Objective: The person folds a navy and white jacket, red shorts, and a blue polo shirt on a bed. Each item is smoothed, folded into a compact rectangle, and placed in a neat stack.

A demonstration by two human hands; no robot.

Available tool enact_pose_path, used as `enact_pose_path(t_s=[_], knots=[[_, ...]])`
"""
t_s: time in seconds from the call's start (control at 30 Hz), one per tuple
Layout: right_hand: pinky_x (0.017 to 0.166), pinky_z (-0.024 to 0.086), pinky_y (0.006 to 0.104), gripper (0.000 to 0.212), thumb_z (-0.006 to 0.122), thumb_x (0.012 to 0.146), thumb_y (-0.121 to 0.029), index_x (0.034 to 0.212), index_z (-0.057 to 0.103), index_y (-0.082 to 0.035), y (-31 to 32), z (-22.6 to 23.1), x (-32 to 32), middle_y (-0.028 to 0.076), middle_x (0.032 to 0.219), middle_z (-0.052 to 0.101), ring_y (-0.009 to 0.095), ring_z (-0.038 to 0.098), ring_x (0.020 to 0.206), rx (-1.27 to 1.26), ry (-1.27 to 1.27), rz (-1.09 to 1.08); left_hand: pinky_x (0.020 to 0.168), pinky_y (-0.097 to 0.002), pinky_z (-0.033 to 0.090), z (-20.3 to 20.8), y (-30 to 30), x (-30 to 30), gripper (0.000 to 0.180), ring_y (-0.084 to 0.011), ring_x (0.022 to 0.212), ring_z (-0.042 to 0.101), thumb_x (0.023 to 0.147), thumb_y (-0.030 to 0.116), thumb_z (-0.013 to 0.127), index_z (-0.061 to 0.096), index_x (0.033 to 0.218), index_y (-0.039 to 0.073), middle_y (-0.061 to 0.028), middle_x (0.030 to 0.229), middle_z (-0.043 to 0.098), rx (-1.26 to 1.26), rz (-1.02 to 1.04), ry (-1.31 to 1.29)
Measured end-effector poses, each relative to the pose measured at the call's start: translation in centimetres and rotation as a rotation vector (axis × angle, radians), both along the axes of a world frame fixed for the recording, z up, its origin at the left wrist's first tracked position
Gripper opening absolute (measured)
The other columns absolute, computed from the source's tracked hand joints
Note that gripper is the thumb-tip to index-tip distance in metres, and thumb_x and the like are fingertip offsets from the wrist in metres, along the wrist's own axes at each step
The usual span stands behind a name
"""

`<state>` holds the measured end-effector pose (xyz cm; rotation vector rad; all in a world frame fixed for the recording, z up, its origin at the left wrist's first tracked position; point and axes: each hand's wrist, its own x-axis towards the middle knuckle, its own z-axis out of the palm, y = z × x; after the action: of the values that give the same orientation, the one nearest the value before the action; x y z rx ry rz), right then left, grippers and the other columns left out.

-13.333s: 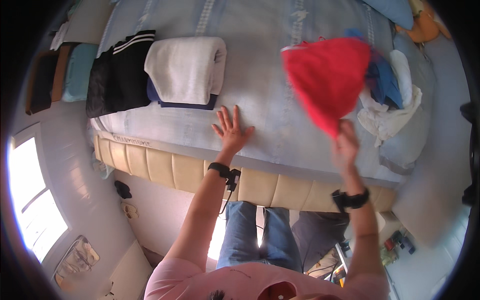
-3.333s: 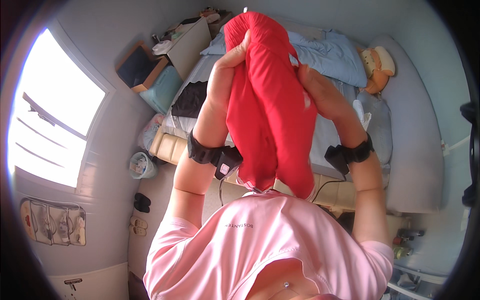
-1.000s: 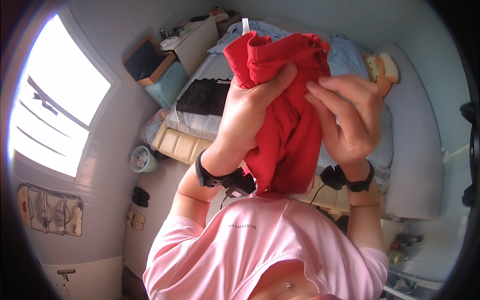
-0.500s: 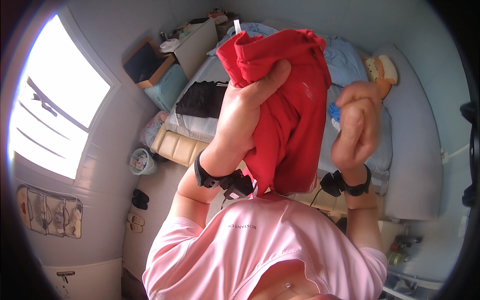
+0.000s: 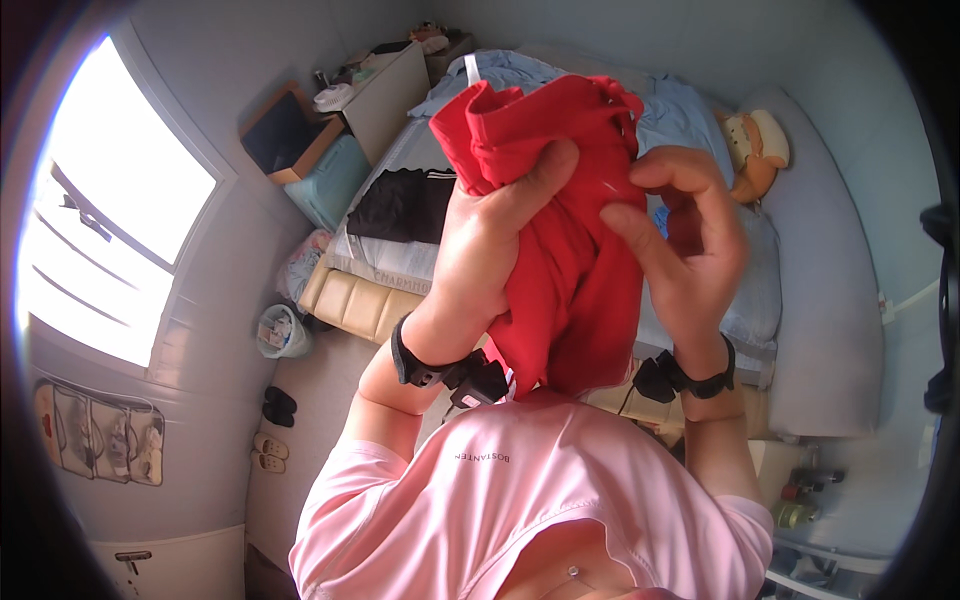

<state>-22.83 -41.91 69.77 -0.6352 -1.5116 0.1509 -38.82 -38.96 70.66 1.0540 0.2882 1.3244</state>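
Observation:
A red garment (image 5: 575,250) with a gathered band along its top hangs bunched up in front of my chest. My left hand (image 5: 490,225) grips it from the left, thumb laid across the front below the band. A white tag (image 5: 472,68) sticks up behind its top left corner. At the garment's right edge is my right hand (image 5: 700,230), thumb and forefinger apart, their tips over a small pale mark on the cloth. Whether those tips touch the cloth, I cannot tell. Black straps with small boxes sit on both wrists.
Beyond the hands stands a bed (image 5: 400,262) bearing folded black clothing (image 5: 400,205), a blue quilt (image 5: 685,115) and a plush toy (image 5: 755,150). To its left are a light blue suitcase (image 5: 330,180), an open box (image 5: 290,130) and a waste bin (image 5: 283,332). Shoes (image 5: 279,406) lie on the floor.
My right hand has gone from curled fingers beside the garment to a spread thumb and forefinger at its edge. The garment has sunk slightly, still in my left hand.

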Motion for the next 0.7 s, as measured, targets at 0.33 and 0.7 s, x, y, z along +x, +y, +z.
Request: enact_pose_path(t_s=[0.33, 0.7], knots=[[0.082, 0.049, 0.0252, 0.021, 0.073, 0.084, 0.007, 0.102, 0.065, 0.002, -0.9, 0.5, -0.5, 0.007, 0.103, 0.064, 0.013, 0.061, 0.092, -0.033, 0.039, 0.023, 0.094, -0.0283, 0.047, -0.1, -1.3, 0.4, 0.031, -0.0103, 0.108, 0.059, 0.095, 0.008, 0.069, 0.062, 0.125, 0.005, -0.0005, 0.116, 0.064, 0.122, 0.078, -0.001], [0.091, 0.047, 0.0251, 0.027, 0.062, 0.088, 0.011, 0.115, 0.063, 0.006, -2.9, 0.2, 0.4, 0.008, 0.110, 0.064, 0.012, 0.060, 0.099, -0.159, 0.194, 0.097, 0.095, -0.0282, 0.046, 0.0, -2.0, 1.7, 0.034, -0.0104, 0.107, 0.059, 0.095, 0.008, 0.070, 0.062, 0.127, 0.004, -0.0007, 0.115, 0.065, 0.154, 0.068, 0.020]])
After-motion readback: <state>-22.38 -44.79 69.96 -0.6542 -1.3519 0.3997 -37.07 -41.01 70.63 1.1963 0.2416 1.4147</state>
